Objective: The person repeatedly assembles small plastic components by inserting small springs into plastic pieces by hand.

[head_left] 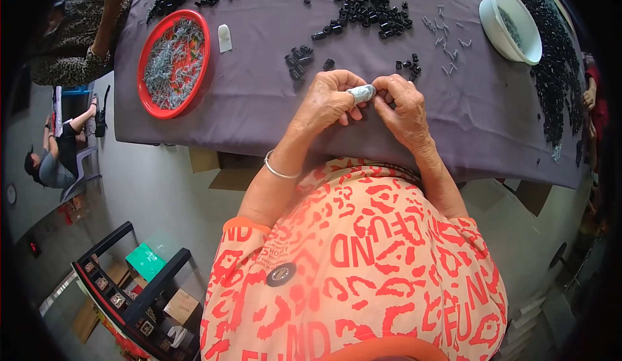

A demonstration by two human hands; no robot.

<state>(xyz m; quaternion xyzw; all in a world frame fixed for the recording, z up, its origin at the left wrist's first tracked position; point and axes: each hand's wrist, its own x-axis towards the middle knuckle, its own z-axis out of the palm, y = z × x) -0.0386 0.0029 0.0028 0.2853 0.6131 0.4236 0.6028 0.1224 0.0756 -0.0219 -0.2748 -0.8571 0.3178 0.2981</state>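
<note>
Over the near part of the cloth-covered table, my two hands meet fingertip to fingertip. My left hand (pixel 329 99) is closed, with a crinkled silvery-grey wrap (pixel 361 94) at its thumb end; I cannot tell whether it covers the thumb or is a separate piece. My right hand (pixel 403 107) pinches thumb against forefinger at the tip of that wrap, and whatever lies between the fingers is too small to name. Just beyond the left hand lies a small group of short black cylindrical parts (pixel 298 61). A few more black parts (pixel 409 67) sit beyond the right hand.
A red round tray (pixel 144 79) of thin greyish pins stands left; a white bowl (pixel 530 48) holds similar ones at right. Loose pins (pixel 447 40) and a black-part heap (pixel 369 8) lie between. A white oval piece (pixel 225 38) is beside the tray. Another person's arm (pixel 107 24) is at far left.
</note>
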